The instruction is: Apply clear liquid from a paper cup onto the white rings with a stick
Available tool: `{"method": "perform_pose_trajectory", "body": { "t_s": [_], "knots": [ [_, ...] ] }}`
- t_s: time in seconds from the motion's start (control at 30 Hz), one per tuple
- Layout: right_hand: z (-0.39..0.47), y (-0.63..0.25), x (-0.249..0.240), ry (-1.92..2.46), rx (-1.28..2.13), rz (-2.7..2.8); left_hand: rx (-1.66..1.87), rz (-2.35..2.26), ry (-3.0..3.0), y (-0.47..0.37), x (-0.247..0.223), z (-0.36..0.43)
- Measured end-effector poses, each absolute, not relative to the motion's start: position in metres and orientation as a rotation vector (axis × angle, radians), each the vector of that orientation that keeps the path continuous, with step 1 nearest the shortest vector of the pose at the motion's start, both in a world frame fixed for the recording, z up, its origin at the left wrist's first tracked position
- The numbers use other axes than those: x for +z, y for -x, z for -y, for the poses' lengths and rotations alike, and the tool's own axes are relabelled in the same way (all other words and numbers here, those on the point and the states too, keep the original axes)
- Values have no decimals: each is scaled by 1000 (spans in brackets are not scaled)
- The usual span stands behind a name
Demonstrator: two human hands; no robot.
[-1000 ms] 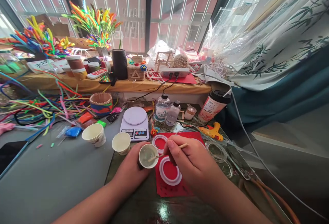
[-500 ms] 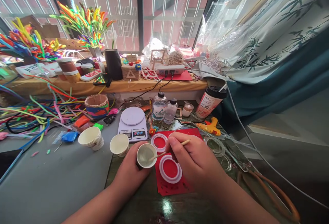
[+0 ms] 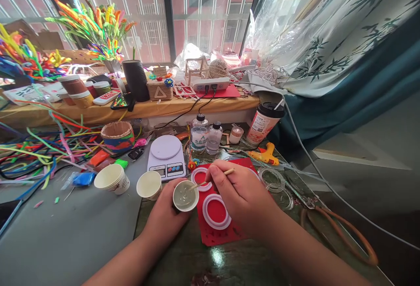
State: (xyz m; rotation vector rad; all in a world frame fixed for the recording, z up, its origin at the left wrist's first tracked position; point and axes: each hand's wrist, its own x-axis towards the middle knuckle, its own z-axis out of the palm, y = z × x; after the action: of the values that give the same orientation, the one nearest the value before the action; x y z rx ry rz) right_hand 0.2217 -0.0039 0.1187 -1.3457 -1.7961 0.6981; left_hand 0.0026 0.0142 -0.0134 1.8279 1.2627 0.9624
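Note:
My left hand (image 3: 164,214) is wrapped round a paper cup (image 3: 185,209) that holds a greyish, clear liquid. My right hand (image 3: 234,190) pinches a thin wooden stick (image 3: 229,172), whose lower end dips into the liquid near the cup's far rim. Two white ring moulds, one nearer (image 3: 216,224) and one farther (image 3: 197,185), lie on red paper (image 3: 210,237) beside and partly behind my right hand. A second paper cup (image 3: 149,185) stands just left of my left hand.
Behind the hands are a white scale (image 3: 166,159), two bottles (image 3: 199,135), a candle jar (image 3: 236,134) and a takeaway cup (image 3: 262,126). Stacked cups (image 3: 113,179) stand left. A yellow glue gun (image 3: 269,155), clear rings and orange-handled scissors (image 3: 348,233) lie right.
The stick's tip has moved from the cup's right side toward its far rim, and the liquid's surface is now rippled. The whole view has shifted slightly.

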Motion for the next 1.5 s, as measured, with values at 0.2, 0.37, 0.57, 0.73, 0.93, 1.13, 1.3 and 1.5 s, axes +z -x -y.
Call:
{"method": "perform_pose_trajectory", "body": {
  "t_s": [0.2,0.37,0.57,0.73,0.93,1.13,1.3,1.5],
  "knots": [
    [7,-221,120,1342,676,1792,985,-1262,-1821,-2,-14,-13],
    [13,-221,120,1177,705,1855,960,-1240,-1806,-3,-13,-10],
    [13,-221,117,1179,646,1875,939,-1168,-1833,-5,-9,-12],
    [11,-219,116,1203,587,1887,913,-1160,-1827,-5,-7,-11],
    [11,-221,117,1156,689,1907,895,-1156,-1777,-2,-11,-10],
    [11,-221,116,1227,749,1848,896,-1149,-1774,-2,-10,-11],
    [10,-220,116,1285,739,1812,931,-1164,-1781,-3,-9,-11],
    [7,-221,116,1300,803,1774,934,-1196,-1769,-3,-10,-11]
  ]
}}
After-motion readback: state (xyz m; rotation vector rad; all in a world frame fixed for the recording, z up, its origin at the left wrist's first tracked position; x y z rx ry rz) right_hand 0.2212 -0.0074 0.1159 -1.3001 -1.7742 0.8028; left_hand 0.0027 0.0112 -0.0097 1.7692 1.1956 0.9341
